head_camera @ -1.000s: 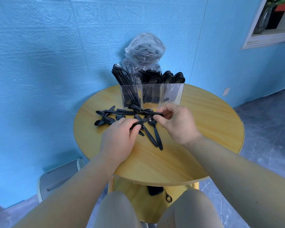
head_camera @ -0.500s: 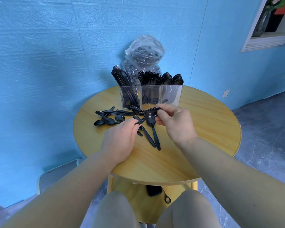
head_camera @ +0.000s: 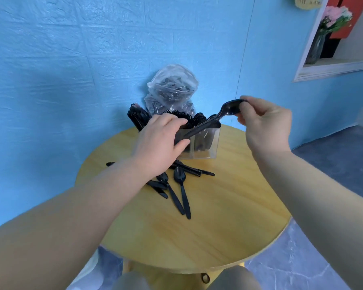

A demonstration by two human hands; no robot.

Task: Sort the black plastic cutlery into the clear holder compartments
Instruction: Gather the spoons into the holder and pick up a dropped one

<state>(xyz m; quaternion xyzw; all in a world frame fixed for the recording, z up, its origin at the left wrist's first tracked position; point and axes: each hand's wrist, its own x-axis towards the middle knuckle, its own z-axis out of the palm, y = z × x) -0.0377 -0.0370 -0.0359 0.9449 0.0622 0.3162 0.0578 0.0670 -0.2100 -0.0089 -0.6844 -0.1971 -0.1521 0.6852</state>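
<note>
Both hands have risen from the round yellow wooden table (head_camera: 197, 233) since a second ago, when they worked low over the loose pile, each pinching an end of one bunch. That bunch, a small stack of black plastic spoons (head_camera: 210, 120), is now carried up to the clear three-compartment plastic holder (head_camera: 210, 143), which suggests a sorting drop is about to happen and the pile is one bunch smaller.

The holder stands directly beyond the left hand (head_camera: 157, 143) and below and to the left of the right hand (head_camera: 264, 124). Its compartments already bristle with black cutlery, and a clear plastic bag of more black cutlery (head_camera: 172, 88) rises just behind it, farther from both hands.

The left hand curls against the holder's near-left face, with the thumb below the spoon handles and the fingers above; whether it grips the handles, the holder wall or both I cannot tell. The right hand is raised above the holder's right side, its fingertips pinching the spoon bowls, so the stack slants down from the right hand toward the left.

The remaining loose black spoons (head_camera: 177, 185) lie on the table just under and nearer than the left wrist, well below the right hand, so the task looks far from finished.
</note>
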